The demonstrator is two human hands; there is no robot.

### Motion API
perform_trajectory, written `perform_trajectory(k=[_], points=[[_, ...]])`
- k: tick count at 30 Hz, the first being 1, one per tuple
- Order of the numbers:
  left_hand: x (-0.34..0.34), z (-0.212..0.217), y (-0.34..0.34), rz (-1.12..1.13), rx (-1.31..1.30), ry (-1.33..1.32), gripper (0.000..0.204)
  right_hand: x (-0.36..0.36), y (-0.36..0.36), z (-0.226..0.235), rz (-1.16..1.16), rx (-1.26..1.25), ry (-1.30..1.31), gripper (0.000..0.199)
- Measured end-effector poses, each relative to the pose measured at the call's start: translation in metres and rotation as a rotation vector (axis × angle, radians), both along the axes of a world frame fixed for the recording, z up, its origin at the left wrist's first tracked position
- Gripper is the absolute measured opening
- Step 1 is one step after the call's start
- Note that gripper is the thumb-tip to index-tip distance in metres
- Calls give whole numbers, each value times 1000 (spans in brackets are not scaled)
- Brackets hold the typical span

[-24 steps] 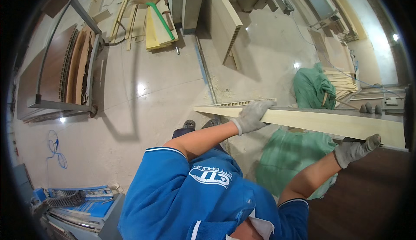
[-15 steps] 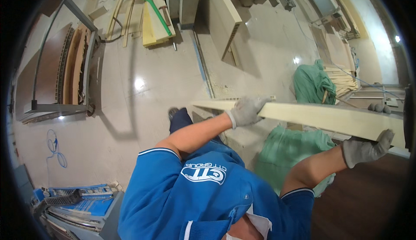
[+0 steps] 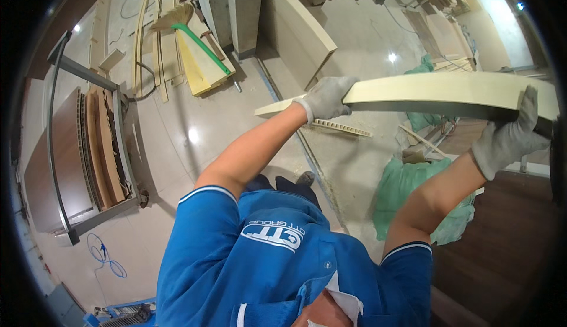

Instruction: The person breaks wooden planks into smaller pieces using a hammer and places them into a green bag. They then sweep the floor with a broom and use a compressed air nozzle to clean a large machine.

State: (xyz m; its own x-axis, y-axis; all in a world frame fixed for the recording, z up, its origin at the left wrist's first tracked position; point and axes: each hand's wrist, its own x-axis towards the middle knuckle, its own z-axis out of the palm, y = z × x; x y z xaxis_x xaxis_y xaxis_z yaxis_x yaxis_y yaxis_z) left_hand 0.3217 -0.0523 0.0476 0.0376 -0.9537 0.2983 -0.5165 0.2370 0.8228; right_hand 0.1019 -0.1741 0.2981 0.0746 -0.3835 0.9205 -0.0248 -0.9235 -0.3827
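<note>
A long pale-yellow door-like panel (image 3: 425, 91) is held up in front of me, spanning from near the middle of the view to the right rim. My left hand (image 3: 328, 98), in a grey glove, is closed over the panel toward its left end. Near the right end, my gloved right hand (image 3: 511, 135) grips it from below, thumb up against the pale face; its other fingers are partly hidden. Below the panel, a narrow strip with a row of holes (image 3: 342, 127) shows close to my left hand.
Another large panel (image 3: 295, 26) leans by a grey pillar (image 3: 245, 14) ahead. Left of it lie a green-handled broom (image 3: 204, 49) and yellow boards. A metal-framed cart with brown panels (image 3: 97, 150) stands at left. Green sacking (image 3: 396, 188) lies below my right forearm; a blue hose (image 3: 106, 259) coils at lower left.
Both hands have lifted the panel farther up in the view, and it still rests in their grip. The view has shifted, and my feet show in a different place.
</note>
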Motion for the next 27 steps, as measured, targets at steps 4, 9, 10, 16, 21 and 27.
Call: perform_trajectory(k=[4, 9, 10, 16, 21, 27], points=[[41, -13, -9, 111, 45, 61, 55, 51, -5, -13, 331, 92, -59, 26], [72, -48, -3, 89, -80, -21, 64, 74, -6, -18, -2, -85, 30, 25], [77, -62, 1, 99, -67, -11, 66, 77, -2, -15, 21, -81, 95, 33], [150, -203, 87, -23, 98, 72, 55, 118, 48, -15, -510, -5, -36, 78], [267, -293, 103, -528, 730, -581, 46, 145, 63, -22, -902, -29, 24, 98], [238, -270, -11, -683, 640, -443, 41, 146, 59, -21, -659, 97, -205, 99]])
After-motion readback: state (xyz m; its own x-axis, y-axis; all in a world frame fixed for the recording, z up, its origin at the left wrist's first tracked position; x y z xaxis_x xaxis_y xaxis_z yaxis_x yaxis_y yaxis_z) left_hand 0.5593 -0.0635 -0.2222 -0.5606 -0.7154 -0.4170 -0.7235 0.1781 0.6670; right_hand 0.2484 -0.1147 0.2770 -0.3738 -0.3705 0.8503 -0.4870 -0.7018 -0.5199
